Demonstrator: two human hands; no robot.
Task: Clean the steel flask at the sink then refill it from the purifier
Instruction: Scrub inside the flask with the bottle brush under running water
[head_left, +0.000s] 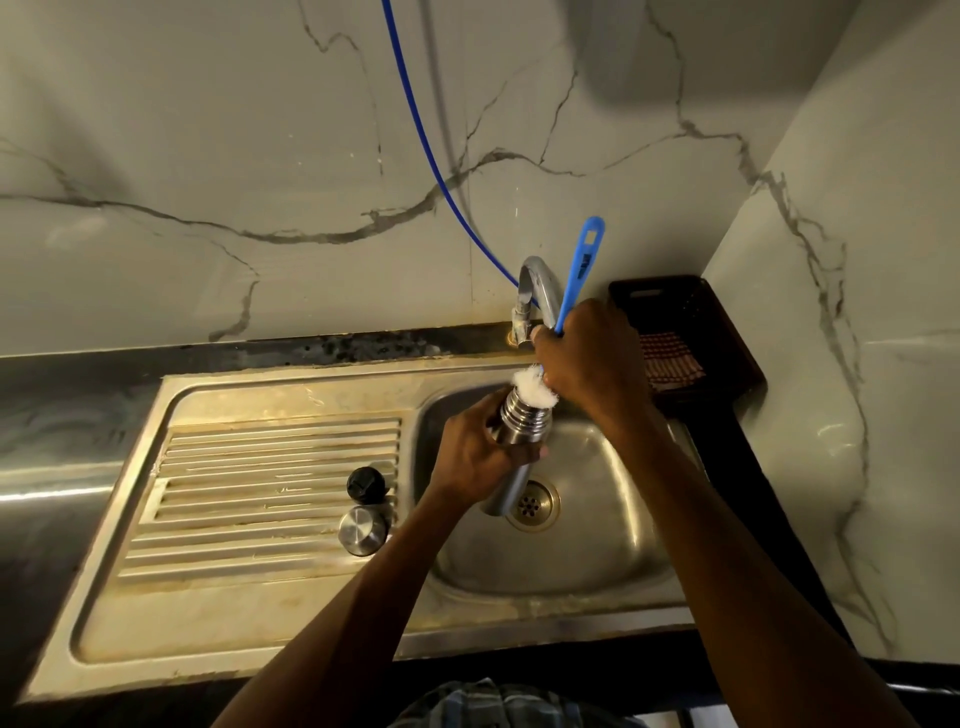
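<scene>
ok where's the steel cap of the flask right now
In the head view the steel cap sits on the ribbed drainboard left of the sink basin, just in front of the black stopper and left of the person's left forearm.

The scene was dim and warm-toned, lit from above. A soft shadow fell across the marble wall (623, 62) at top. Glare streaked the steel table (47, 493) at left. Wide-angle distortion bent the sink (260, 623) edges; corners darkened, details slightly soft.
</scene>
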